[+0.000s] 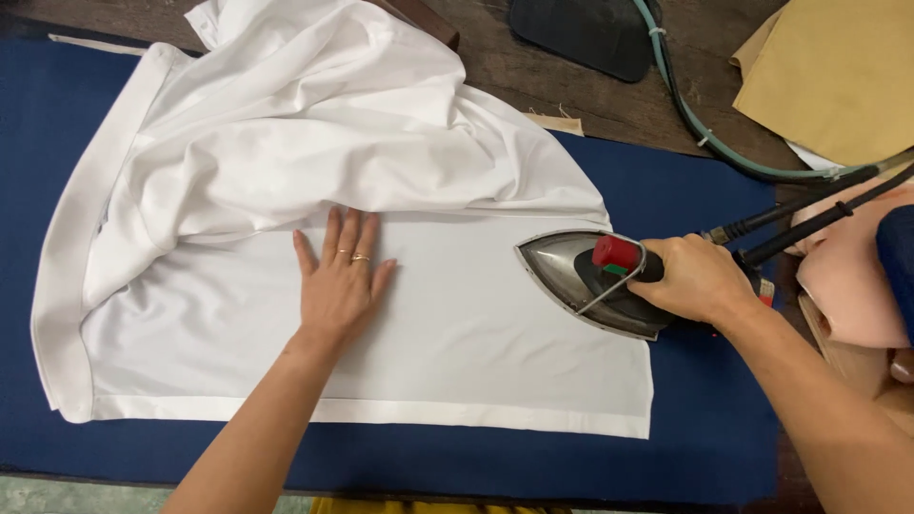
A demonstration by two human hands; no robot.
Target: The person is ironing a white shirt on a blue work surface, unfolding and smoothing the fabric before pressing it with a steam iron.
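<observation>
Your left hand lies flat, palm down, on the white garment, fingers spread slightly and pointing away from you, with two thin rings on one finger. It presses the smooth lower panel of the cloth just below the ridge where the bunched upper part is heaped up in folds.

Your right hand is closed around the handle of the steam iron, fingers wrapped over it from the right. The iron rests with its pointed metal nose toward your left hand, on the right edge of the garment's flat panel, partly over the cloth and partly over the blue cover. A red knob sits on top of the iron just ahead of your knuckles, with a thin wire guard curving around it. Your two hands are well apart, with a bare stretch of smoothed white fabric between them.

The garment is spread over the blue padded cover of the counter, its hemmed lower edge running straight along the near side and its left edge folded into a thick band.

From behind the iron, black cables run off to the right, and a green hose curves across the bare wooden counter beyond the cover. A dark pad lies at the far edge, a tan piece of fabric at the far right, and a pink cloth just beside your right forearm.
</observation>
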